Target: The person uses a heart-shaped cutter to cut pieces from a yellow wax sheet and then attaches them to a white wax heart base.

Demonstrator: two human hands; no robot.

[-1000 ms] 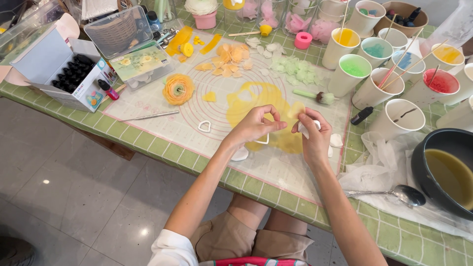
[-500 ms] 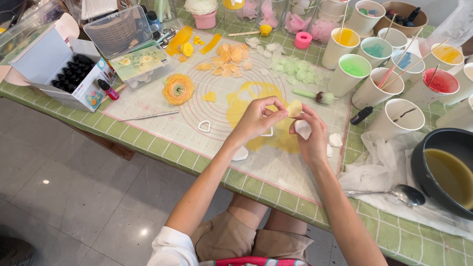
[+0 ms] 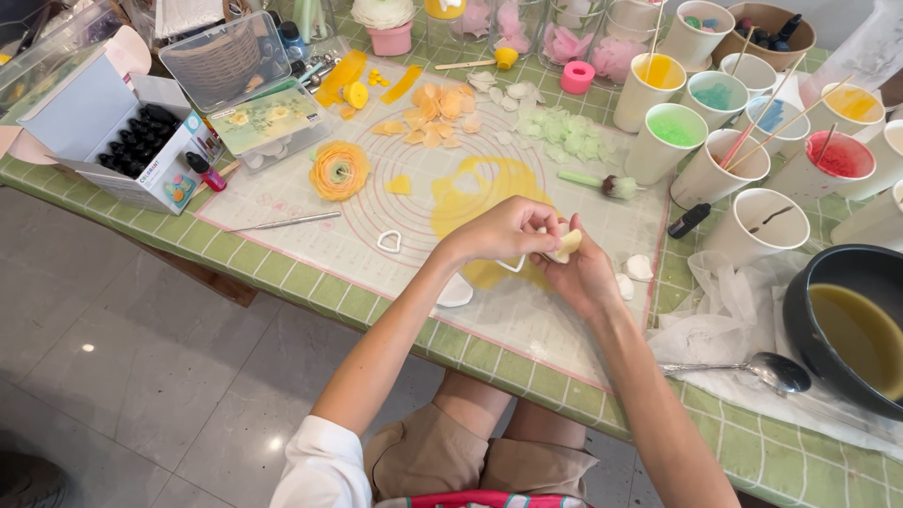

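Both hands have drawn closer together since the earlier frames and now meet over the yellow smear point(image 3: 489, 188) on the clear mat point(image 3: 310, 249). The left hand point(image 3: 503, 230) curls over from the left, its fingers pressed together in a pinch on the pale yellow petal point(image 3: 567, 246). The right hand point(image 3: 581, 273) cups the same petal from below, its grip closed around the lower edge, so the piece sits between the two hands just above the mat.

A small white heart cutter point(image 3: 389, 241) lies on the mat to the left of the hands, and a white petal point(image 3: 455, 292) rests near the left forearm. More white petals point(image 3: 639, 267) lie just right of the right hand. A finished orange flower point(image 3: 340, 170) sits farther left, with a thin metal tool point(image 3: 277, 223) below it. Orange petals point(image 3: 437, 113) and pale green petals point(image 3: 564, 136) are spread at the far side of the mat. Paper cups point(image 3: 677, 141) with coloured contents stand at the right, beside a dark bowl point(image 3: 851, 320) of yellowish liquid and a spoon point(image 3: 767, 370). The desk point(image 3: 800, 452) has a green tiled cover.
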